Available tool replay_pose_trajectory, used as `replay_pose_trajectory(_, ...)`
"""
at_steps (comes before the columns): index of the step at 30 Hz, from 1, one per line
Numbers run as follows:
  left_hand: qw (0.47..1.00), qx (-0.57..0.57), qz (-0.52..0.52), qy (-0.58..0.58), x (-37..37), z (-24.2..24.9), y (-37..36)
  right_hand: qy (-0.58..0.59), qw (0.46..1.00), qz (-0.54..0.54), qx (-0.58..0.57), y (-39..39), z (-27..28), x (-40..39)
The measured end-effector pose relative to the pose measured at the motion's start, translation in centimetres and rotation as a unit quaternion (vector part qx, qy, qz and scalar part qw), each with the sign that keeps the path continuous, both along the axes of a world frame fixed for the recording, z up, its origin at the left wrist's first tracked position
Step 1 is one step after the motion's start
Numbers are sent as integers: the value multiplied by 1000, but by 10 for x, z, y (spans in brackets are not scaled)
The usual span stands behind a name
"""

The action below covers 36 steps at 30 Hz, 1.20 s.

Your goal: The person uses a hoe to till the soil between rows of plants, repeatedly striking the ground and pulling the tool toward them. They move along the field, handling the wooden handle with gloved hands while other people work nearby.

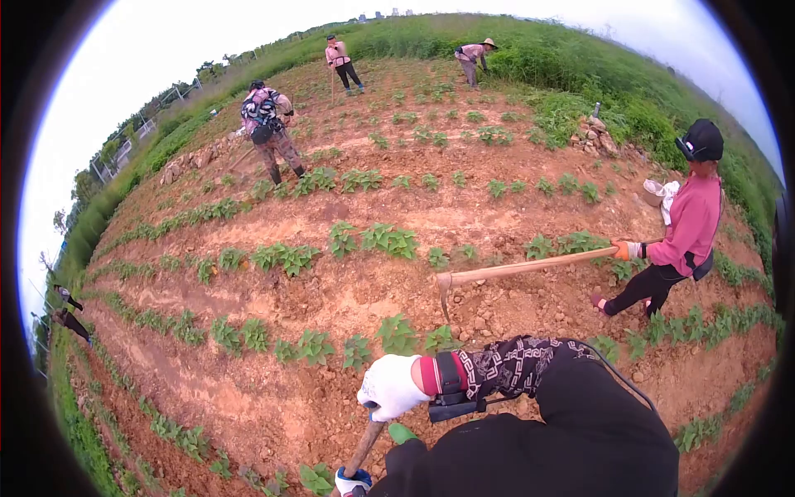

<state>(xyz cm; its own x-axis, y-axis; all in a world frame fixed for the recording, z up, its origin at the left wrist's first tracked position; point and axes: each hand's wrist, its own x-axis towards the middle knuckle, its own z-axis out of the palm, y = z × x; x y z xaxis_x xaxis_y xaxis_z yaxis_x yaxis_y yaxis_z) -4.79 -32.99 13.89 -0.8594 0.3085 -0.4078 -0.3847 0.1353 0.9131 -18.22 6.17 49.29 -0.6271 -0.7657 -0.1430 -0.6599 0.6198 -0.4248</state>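
Note:
My right hand [392, 389], in a white glove below a patterned sleeve, is closed around the upper end of a wooden tool handle [364, 445]. Lower down, at the bottom edge, my left hand [354, 481] grips the same handle in a white and blue glove, partly cut off by the frame. The handle slants down to the left, and its working end is out of view. Reddish soil and leafy young plants [317, 478] lie close around both hands. Beside the handle shows a green shoe tip [402, 433].
At right a person in pink [694, 217] holds a long-handled hoe [530, 267], its blade down at the soil ahead of my right arm. Several other people [267, 124] stand farther off. Crop rows [286, 258] cross the field; a stone pile [595, 137] sits near the far-right edge.

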Motion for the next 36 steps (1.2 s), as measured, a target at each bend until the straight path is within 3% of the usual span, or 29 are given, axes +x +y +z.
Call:
replay_pose_trajectory(1, 971, -145, 189, 23, 8, -5, 16, 8, 1000, 4, -2, -2, 6, 4)
replay_pose_trajectory(3, 995, -24, 100, 18, 4, -23, -16, 5, 1000, 11, 12, -7, 16, 12)
replay_pose_trajectory(4, 977, 56, 204, -35, 10, -27, -11, 13, 1000, 14, 9, -8, 16, 15)
replay_pose_trajectory(7, 958, 59, 262, -97, 11, -32, -9, 4, 999, 13, 35, -11, 20, 25)
replay_pose_trajectory(15, 951, 54, 279, -125, 16, -33, -1, 2, 1000, 9, 26, -2, 20, 38)
replay_pose_trajectory(17, 950, 53, 279, -128, 17, -32, 0, -43, 999, -4, 25, 1, 26, 43)
replay_pose_trajectory(23, 949, 50, 283, -130, 22, -31, 3, 26, 999, -10, 20, 2, 6, 51)
replay_pose_trajectory(36, 950, 43, 275, -142, 20, -36, 14, 16, 999, -19, 25, 12, -1, 63)
